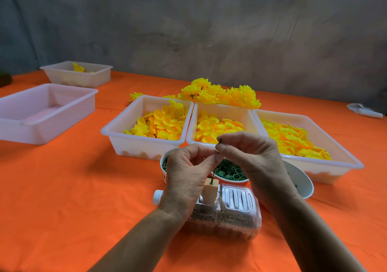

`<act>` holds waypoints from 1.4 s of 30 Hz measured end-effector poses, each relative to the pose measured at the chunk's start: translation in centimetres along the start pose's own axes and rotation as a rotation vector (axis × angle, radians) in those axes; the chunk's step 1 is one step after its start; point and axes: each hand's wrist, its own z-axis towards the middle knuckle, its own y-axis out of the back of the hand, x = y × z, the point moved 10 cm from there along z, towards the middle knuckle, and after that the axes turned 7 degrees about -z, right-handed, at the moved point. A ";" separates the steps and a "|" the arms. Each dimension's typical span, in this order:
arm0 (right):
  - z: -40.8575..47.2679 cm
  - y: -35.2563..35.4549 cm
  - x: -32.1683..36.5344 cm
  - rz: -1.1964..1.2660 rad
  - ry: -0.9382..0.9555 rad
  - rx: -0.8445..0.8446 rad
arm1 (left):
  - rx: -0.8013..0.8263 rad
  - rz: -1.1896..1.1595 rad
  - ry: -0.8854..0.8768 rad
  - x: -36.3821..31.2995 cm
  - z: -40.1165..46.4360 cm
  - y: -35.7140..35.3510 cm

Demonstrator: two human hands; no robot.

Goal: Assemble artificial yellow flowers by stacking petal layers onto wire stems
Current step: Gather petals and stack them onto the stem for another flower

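My left hand (186,173) and my right hand (251,154) meet fingertip to fingertip above a wooden block (210,192) with a thin green wire stem (212,180) standing in it. Both pinch a small dark green piece (219,143) at the stem's upper end; the stem's middle is hidden behind my left fingers. The block sits on a clear bottle (236,211) lying on its side. Behind the hands stand three white trays of yellow petals, left (146,140), middle (194,123) and right (343,167). Finished yellow flowers (222,94) lie piled beyond them.
A bowl of green rings (229,170) sits right behind the block, and a white bowl (301,179) stands to its right. Two more white trays stand at the left: a large one (41,112) and a far one (77,75). An orange cloth (62,188) covers the table.
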 end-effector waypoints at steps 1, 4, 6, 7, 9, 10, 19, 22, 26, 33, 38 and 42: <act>0.0 0.0 0.4 -0.034 0.040 0.002 | 0.005 -0.002 0.004 0.1 0.0 -0.1; 0.0 0.1 1.2 -0.138 0.154 -0.009 | 0.016 -0.003 0.006 0.1 0.0 -0.2; -0.1 0.0 1.4 -0.185 0.197 -0.013 | 0.016 0.003 0.004 0.0 0.0 -0.1; -0.1 0.0 1.3 -0.174 0.198 -0.018 | 0.017 0.008 0.001 0.0 0.0 -0.1; -0.1 0.1 1.2 -0.132 0.187 -0.021 | 0.019 0.016 -0.003 -0.1 0.0 -0.1; -0.1 0.1 1.3 -0.142 0.195 -0.023 | 0.020 0.015 -0.003 -0.1 0.0 -0.1; -0.5 -0.1 2.4 -0.293 0.306 -0.034 | 0.030 0.006 -0.001 0.0 0.1 -0.1; -0.4 -0.3 1.9 -0.220 0.246 -0.001 | 0.024 0.003 0.000 0.0 0.1 0.0; -0.1 -0.6 1.3 -0.168 0.179 0.046 | 0.021 -0.002 0.009 0.0 0.2 0.0; 0.2 0.1 0.8 -0.077 0.100 0.016 | 0.018 0.019 0.000 0.1 0.2 0.1; 0.2 0.0 -1.3 0.083 -0.092 0.040 | 0.026 0.026 -0.012 -0.1 0.2 0.1; -0.2 -0.9 -4.2 0.363 -0.366 0.040 | 0.025 0.017 -0.015 0.0 0.3 0.0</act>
